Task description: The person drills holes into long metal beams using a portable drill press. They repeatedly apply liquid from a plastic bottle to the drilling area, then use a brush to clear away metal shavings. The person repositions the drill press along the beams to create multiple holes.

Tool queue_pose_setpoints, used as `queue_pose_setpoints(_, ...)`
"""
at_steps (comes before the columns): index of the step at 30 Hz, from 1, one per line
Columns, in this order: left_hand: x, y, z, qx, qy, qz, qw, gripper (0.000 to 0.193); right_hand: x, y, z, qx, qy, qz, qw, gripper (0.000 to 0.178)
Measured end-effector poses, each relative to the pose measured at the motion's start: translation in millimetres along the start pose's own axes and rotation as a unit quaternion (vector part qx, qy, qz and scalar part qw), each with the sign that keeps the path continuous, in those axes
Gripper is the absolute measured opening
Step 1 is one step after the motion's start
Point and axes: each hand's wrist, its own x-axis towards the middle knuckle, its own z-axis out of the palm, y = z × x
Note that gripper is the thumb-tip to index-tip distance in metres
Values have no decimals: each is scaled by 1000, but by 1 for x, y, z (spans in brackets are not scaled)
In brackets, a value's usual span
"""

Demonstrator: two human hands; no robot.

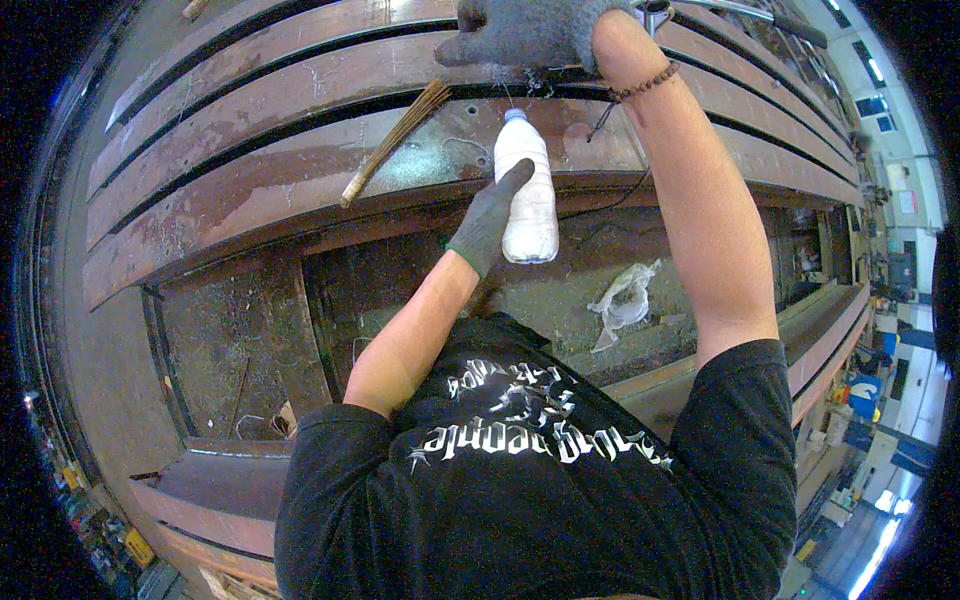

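Observation:
My left hand (497,212), in a grey knit glove with a green cuff, is wrapped round a white plastic bottle (526,195). The bottle's blue cap end (515,115) points away from me, and a thin streak and some droplets show just beyond it. Farther off, at the top edge, my right hand (535,35) wears a grey glove too. Its fingers stretch out to the left, apart from each other, with nothing visible in them; the picture's edge cuts off part of the hand. A beaded bracelet circles that wrist.
Long brown steel beams (260,165) run side by side with dark gaps between. A stick brush (395,145) lies on the nearest one, beside a wet patch. Past my right wrist is a metal tool with a black handle (800,28). Crumpled clear plastic (625,300) lies below.

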Motion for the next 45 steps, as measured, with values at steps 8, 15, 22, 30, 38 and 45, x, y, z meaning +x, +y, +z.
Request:
queue_pose_setpoints(8, -9, 5, 6, 25, 2, 9, 1000, 46, -1, 3, 3, -7, 22, -25, 999, 64)
queue_pose_setpoints(15, -4, 2, 2, 15, -8, 19, 1000, 46, 0, 2, 4, -14, 19, -22, 999, 62)
queue_pose_setpoints(22, -2, 0, 0, 17, -13, 18, 1000, 48, -5, -2, -1, -18, -2, -12, 1000, 62)
queue_pose_setpoints(30, -5, 1, 2, 57, 6, 41, 997, 63, -2, -2, 2, -19, -7, -8, 1000, 63)
queue_pose_setpoints(38, 0, 2, -3, 25, -15, 6, 1000, 48, 3, -1, 10, -25, 7, 4, 1000, 62)
queue_pose_setpoints(45, -4, 3, 0, 12, -6, 9, 1000, 44, 4, 0, 13, -32, 15, 6, 999, 61)
